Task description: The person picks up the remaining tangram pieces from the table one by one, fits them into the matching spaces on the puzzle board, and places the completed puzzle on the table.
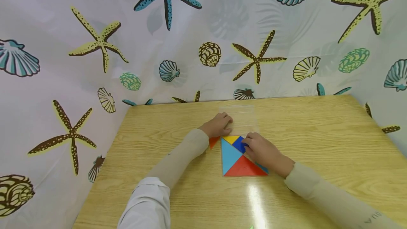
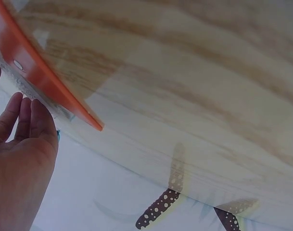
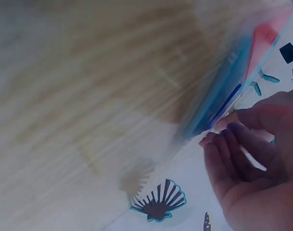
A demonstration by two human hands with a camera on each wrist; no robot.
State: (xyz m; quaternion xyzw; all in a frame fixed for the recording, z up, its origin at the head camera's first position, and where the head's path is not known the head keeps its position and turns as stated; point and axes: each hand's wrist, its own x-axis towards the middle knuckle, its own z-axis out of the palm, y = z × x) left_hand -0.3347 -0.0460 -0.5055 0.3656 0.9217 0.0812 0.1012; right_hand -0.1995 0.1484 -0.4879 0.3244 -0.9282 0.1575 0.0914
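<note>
The blue piece (image 1: 239, 145) looks pinched by the fingertips of the right hand (image 1: 267, 155), near 12 o'clock on the flat puzzle (image 1: 240, 159). The left hand (image 1: 217, 125) is bent close to the orange piece (image 1: 213, 142), just off the puzzle at 10 o'clock; whether anything is held there cannot be told. The pieces are probably light, stiff, a bit slippery and not easily broken, so they are best held by their thin edges. Smooth, pointy triangles are seen: light blue (image 1: 229, 156) at 9 o'clock, red (image 1: 245, 169) at 6.
</note>
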